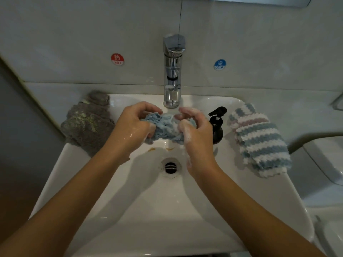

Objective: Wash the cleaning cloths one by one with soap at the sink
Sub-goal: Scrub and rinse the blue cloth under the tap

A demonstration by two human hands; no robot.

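Both hands scrub a soapy light-blue cloth (166, 127) over the white sink (250, 210), just below the chrome faucet (172, 71).

The left hand (137, 125) and right hand (196, 130) bunch the cloth between them, fingers (148, 106) curled and pinching its folds, with suds on the right hand. At 9 o'clock of the hands a grey cloth (89, 119) lies heaped on the sink's rim; at 3 o'clock a black pump bottle (217, 123) stands partly hidden behind the right hand, and beyond it a blue-and-white striped cloth (259, 140) rests on the rim. On the pale wall at 12 o'clock sit a red HOT sticker (117, 59) and a blue COLD sticker (219, 64). The drain (170, 166) lies open at 6 o'clock of the hands, the basin wet around it.
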